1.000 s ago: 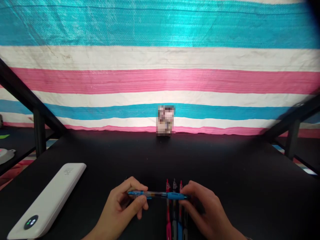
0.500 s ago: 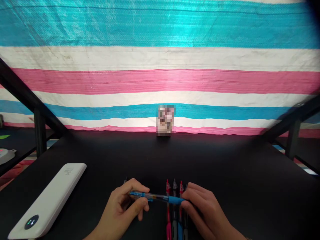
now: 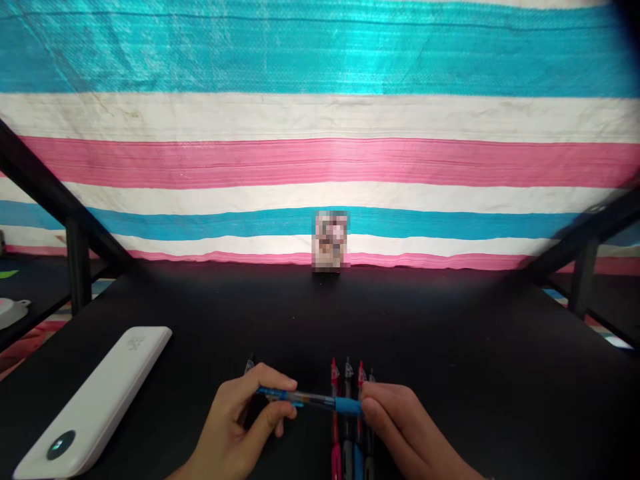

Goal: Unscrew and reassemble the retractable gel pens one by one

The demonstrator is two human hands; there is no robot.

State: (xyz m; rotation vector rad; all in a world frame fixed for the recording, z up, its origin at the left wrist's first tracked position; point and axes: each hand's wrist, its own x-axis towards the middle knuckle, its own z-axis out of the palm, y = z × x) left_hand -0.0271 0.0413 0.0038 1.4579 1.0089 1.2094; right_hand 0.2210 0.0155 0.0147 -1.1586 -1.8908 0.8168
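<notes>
A clear-barrelled pen with blue ends and a blue rubber grip (image 3: 348,406) lies level between my two hands, above the black desk. My left hand (image 3: 233,417) pinches its clip end between thumb and fingertips. At the other end, my right hand (image 3: 403,423) closes its fingertips over the tip, which they hide. Below the held pen, several pens lie side by side, among them a red pen (image 3: 335,427) and a dark pen (image 3: 349,370); their lower parts run out of view. Behind my left hand, the top of another dark pen (image 3: 251,362) shows, mostly covered.
A white power bank (image 3: 100,400) with a round dark display lies on the desk at the left. A small blurred-out box or card (image 3: 330,241) stands at the back edge, before a striped tarp (image 3: 320,163). Black metal bars (image 3: 77,267) flank the desk.
My right fingers have drawn together more tightly over the pen's tip end, and that hand sits slightly lower. The pen stays between both hands, nearly in the same place.
</notes>
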